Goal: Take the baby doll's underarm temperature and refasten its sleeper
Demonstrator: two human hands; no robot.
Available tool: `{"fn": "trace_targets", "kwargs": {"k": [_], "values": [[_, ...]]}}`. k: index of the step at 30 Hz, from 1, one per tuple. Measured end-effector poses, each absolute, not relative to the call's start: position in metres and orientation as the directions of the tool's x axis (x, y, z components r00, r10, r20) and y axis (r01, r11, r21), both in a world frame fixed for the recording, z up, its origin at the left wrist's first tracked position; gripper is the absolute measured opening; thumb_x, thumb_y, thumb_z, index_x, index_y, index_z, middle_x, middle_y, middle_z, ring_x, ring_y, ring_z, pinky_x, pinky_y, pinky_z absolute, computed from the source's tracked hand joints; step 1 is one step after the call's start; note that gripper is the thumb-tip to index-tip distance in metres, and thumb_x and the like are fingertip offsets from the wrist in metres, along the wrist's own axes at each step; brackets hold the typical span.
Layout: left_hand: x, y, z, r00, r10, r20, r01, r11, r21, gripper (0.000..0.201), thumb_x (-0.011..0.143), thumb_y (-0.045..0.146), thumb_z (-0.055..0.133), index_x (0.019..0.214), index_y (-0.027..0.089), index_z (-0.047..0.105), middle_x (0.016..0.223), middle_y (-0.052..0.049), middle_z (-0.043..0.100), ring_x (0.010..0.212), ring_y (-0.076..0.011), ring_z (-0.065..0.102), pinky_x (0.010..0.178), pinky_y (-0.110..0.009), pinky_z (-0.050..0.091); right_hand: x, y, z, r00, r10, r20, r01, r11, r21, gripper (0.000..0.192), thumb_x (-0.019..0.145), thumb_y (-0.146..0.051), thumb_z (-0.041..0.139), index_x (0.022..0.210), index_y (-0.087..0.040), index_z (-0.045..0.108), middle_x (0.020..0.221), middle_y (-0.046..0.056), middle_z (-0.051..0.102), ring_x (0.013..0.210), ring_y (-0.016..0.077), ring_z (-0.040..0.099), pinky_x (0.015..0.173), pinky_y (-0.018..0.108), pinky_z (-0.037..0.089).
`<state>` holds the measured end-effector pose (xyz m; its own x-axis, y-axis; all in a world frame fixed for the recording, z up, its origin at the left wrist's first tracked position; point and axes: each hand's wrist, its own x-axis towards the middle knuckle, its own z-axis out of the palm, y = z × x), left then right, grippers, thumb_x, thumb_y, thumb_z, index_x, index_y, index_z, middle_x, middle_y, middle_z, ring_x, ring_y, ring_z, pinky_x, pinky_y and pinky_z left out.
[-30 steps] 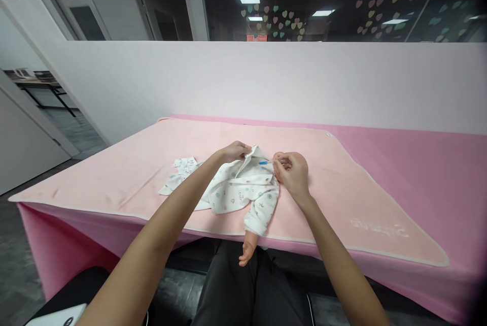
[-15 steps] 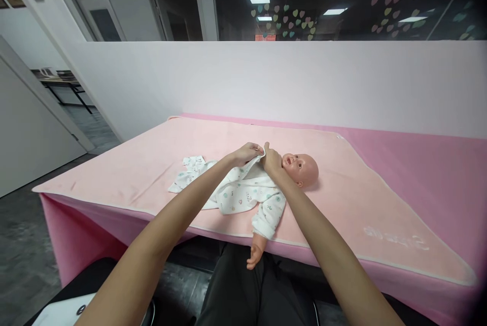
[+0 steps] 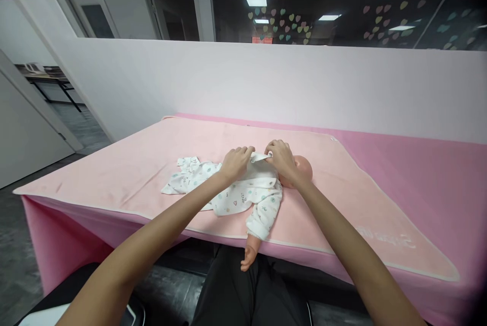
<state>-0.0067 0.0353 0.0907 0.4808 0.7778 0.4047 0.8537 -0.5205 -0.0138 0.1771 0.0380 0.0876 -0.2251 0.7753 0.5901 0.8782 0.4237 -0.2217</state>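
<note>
A baby doll lies on its back, its head to the right and partly behind my right wrist. It wears a white printed baby garment, whose empty-looking lower end spreads to the left. With its fingers closed, my right hand pinches the garment's raised edge near the doll's neck. Just left of it, my left hand is curled over the chest of the garment, fingertips at the same lifted edge. One doll arm pokes from its sleeve over the table's near edge.
A peach mat covers much of the table, over a pink cloth. Behind stands a white half-wall with dark glass above. My legs are under the near edge. A door is at the left.
My right hand has turned over and shifted slightly right, now covering the doll's face. My left hand has moved a little left and lower. The garment edge between them lies flatter.
</note>
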Motion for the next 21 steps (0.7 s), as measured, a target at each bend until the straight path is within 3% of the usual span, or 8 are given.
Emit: {"fn": "trace_targets", "kwargs": {"k": [3,6,9,11,13,16,18,21], "values": [[-0.027,0.038,0.106,0.481,0.816,0.321,0.85,-0.524,0.058,0.04,0.071,0.003,0.043,0.103,0.022,0.058,0.099,-0.006,0.062,0.09,-0.0188,0.059,0.071,-0.026,0.043,0.188,0.023,0.078,-0.326,0.733,0.598,0.879,0.468,-0.095,0.015,0.081,-0.02,0.054,0.072,-0.021,0.066,0.092,0.006,0.062,0.09,0.0219,0.05,0.084,0.037,0.035],[-0.043,0.041,0.12,0.597,0.799,-0.073,0.784,-0.562,0.263,0.028,0.06,0.009,0.057,0.083,0.022,0.067,0.088,-0.002,0.067,0.08,-0.0172,0.06,0.067,-0.023,0.043,0.193,0.003,0.059,-0.431,0.691,0.58,0.858,0.513,0.026,0.018,0.08,-0.018,0.054,0.071,-0.022,0.068,0.099,0.006,0.063,0.098,0.023,0.049,0.093,0.042,0.031],[-0.045,0.052,0.127,0.675,0.608,-0.418,0.733,-0.49,0.472,0.034,0.054,0.015,0.064,0.086,0.024,0.07,0.079,0.0,0.069,0.073,-0.0169,0.062,0.064,-0.022,0.044,0.197,-0.01,0.047,-0.505,0.649,0.569,0.822,0.562,0.089,0.018,0.08,-0.018,0.052,0.077,-0.023,0.069,0.107,0.005,0.062,0.106,0.024,0.049,0.102,0.048,0.022],[-0.039,0.066,0.125,0.741,0.565,-0.363,0.648,-0.459,0.609,0.037,0.06,0.022,0.064,0.097,0.024,0.068,0.082,-0.001,0.07,0.076,-0.0171,0.063,0.066,-0.023,0.046,0.204,-0.008,0.046,-0.428,0.652,0.626,0.842,0.539,0.015,0.017,0.082,-0.024,0.052,0.084,-0.024,0.069,0.113,0.005,0.06,0.109,0.0239,0.048,0.106,0.05,0.017],[-0.027,0.085,0.114,0.709,0.696,-0.112,0.566,-0.467,0.679,0.038,0.072,0.031,0.057,0.108,0.022,0.063,0.092,-0.003,0.069,0.084,-0.0171,0.063,0.071,-0.024,0.047,0.216,0.002,0.049,-0.248,0.681,0.689,0.881,0.454,-0.132,0.02,0.083,-0.031,0.05,0.088,-0.024,0.068,0.115,0.006,0.059,0.11,0.0241,0.049,0.106,0.051,0.017],[-0.002,0.11,0.082,0.313,0.921,0.232,0.763,-0.389,0.516,0.039,0.085,0.033,0.039,0.117,0.019,0.056,0.109,-0.007,0.064,0.097,-0.0172,0.059,0.084,-0.029,0.045,0.241,0.022,0.046,0.052,0.746,0.663,0.856,0.309,-0.415,0.027,0.084,-0.036,0.047,0.089,-0.02,0.068,0.108,0.009,0.063,0.106,0.025,0.053,0.1,0.048,0.03],[0.012,0.12,0.057,0.236,0.937,0.256,0.822,-0.333,0.462,0.039,0.085,0.033,0.04,0.117,0.016,0.054,0.121,-0.011,0.057,0.111,-0.0227,0.051,0.097,-0.038,0.037,0.257,0.034,0.038,0.203,0.803,0.56,0.74,0.249,-0.625,0.03,0.082,-0.04,0.048,0.091,-0.02,0.068,0.104,0.008,0.066,0.102,0.0245,0.056,0.093,0.043,0.038],[0.024,0.126,0.032,0.223,0.947,0.23,0.859,-0.303,0.412,0.037,0.084,0.038,0.042,0.106,0.014,0.059,0.117,-0.015,0.058,0.117,-0.0286,0.046,0.104,-0.053,0.021,0.273,0.043,0.022,0.321,0.843,0.432,0.484,0.246,-0.84,0.033,0.079,-0.046,0.052,0.095,-0.022,0.067,0.106,0.006,0.066,0.102,0.0229,0.057,0.092,0.038,0.041]]}}
